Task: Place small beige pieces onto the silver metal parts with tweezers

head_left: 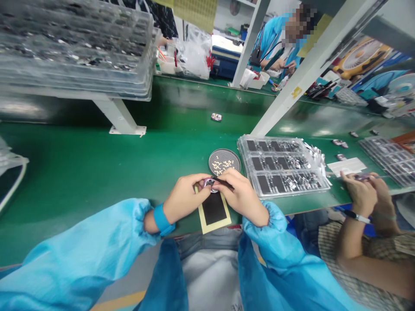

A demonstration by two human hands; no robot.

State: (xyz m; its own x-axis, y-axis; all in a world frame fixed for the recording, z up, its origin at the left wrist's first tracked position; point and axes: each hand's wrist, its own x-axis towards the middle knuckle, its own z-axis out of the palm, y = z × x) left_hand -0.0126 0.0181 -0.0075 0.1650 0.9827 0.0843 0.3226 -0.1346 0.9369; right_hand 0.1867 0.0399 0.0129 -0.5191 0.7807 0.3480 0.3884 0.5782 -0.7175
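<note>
A small oval device part point(210, 183) with a purple and white rim is pinched in my left hand point(185, 193), its dark inside facing up. My right hand point(241, 192) is closed around a thin black tool point(223, 182), which looks like tweezers, though its tips are hard to make out. The right fingertips touch the device's right side. Under both hands lies a black pad with a yellow border point(212, 210) at the table's front edge. Just beyond them sits a round dark dish point(224, 161) holding many small pale pieces.
To the right stands a clear compartment tray point(287, 166) of dark flat parts and strips. Another device point(216, 117) lies farther back on the green table point(155, 162). Stacked trays point(76, 47) rest on a shelf at left. A co-worker's hands point(363, 192) work at right; another person sits opposite.
</note>
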